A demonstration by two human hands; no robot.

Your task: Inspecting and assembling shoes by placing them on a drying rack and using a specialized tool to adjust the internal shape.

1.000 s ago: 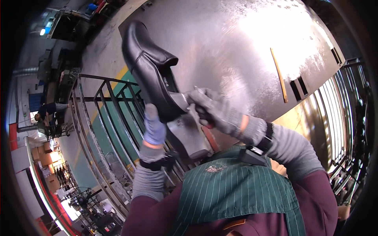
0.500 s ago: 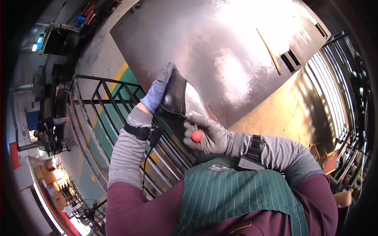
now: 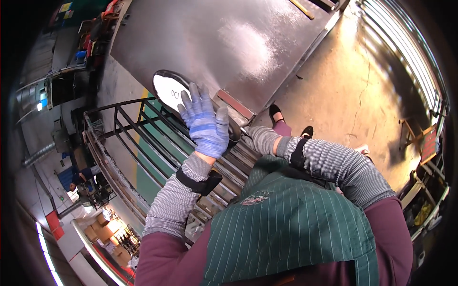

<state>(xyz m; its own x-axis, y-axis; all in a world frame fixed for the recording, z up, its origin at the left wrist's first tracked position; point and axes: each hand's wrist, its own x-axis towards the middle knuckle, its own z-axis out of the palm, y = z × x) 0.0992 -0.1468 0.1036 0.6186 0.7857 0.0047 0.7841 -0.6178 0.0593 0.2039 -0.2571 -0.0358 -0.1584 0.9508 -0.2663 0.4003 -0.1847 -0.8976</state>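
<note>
Since our left hand [image 3: 206, 123] lies spread flat, fingers wide, over the shoe [image 3: 177, 90] with its white insole up, we're probably steadying it against the steel worktop [image 3: 229, 43]; right hand's hidden, can't tell.

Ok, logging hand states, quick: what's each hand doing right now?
Left hand: open, fingers spread flat on the shoe.
Right hand: mostly hidden, cannot be told.

Bright overhead glare on steel, edges warped dark.
</note>
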